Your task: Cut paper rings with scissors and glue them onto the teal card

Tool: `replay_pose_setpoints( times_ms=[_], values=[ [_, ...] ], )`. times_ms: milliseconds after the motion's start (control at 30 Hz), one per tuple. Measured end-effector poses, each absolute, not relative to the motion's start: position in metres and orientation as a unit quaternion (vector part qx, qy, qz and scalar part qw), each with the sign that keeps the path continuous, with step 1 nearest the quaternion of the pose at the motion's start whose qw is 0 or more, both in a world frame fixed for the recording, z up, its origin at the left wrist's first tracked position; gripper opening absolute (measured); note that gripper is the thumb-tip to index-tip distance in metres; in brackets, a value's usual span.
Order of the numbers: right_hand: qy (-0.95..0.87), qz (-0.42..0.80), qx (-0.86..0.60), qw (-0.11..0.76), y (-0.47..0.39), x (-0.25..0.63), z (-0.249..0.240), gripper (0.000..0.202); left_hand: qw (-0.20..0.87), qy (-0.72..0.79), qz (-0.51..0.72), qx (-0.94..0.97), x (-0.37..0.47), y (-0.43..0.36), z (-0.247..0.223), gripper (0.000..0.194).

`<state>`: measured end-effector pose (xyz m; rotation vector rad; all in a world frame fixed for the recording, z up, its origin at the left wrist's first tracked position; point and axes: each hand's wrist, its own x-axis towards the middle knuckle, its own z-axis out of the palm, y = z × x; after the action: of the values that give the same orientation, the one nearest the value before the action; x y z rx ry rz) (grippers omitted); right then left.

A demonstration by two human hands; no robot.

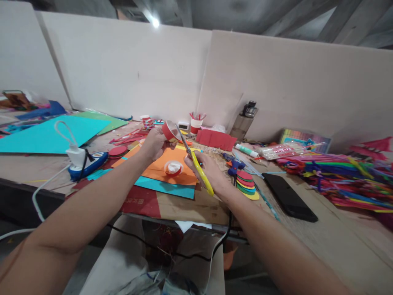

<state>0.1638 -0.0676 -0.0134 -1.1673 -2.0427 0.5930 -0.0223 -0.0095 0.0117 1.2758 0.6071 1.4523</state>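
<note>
the left hand (pixel 156 144) has its fingers closed around the wall of a red and white cup piece (pixel 168 132), which juts out past the fingertips with its open side turned toward the right hand. the right hand (pixel 208 167) has its fingers bent around the yellow handles of a pair of scissors (pixel 199 172); the blades point forward from those fingers and reach the cup piece's rim, though i cannot tell how far the blades are parted.

below and between the two sets of fingers a second red and white ring (pixel 173 169) sits on an orange sheet (pixel 150 169), with a blue sheet (pixel 175 189) showing under its near edge. left of the left fingers are red discs (pixel 117 152) and, farther off, a blue power strip (pixel 88 166). just right of the right fingers lies a glue gun (pixel 236 165), a fan of coloured discs (pixel 245 183) on its near side, and a dark phone (pixel 288 196) farther right. beyond the right fingers are folded red paper (pixel 216 140), a cup of pens (pixel 196 125) and a bottle (pixel 243 125)
</note>
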Motion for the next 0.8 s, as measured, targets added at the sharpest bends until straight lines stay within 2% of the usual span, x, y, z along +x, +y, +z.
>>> replay_pose_setpoints(
  times_ms=[567, 800],
  values=[
    [-0.789, 0.19, -0.462, 0.358, -0.0688, 0.1611, -0.0111, 0.034, 0.58, 0.251, 0.592, 0.5, -0.0265, -0.0058, 0.0128, 0.021],
    [-0.794, 0.182, -0.468, 0.344, -0.0712, 0.1591, -0.0085, 0.035, 0.5, 0.24, 0.657, 0.511, -0.0262, -0.0047, 0.0123, 0.023]
  ],
)
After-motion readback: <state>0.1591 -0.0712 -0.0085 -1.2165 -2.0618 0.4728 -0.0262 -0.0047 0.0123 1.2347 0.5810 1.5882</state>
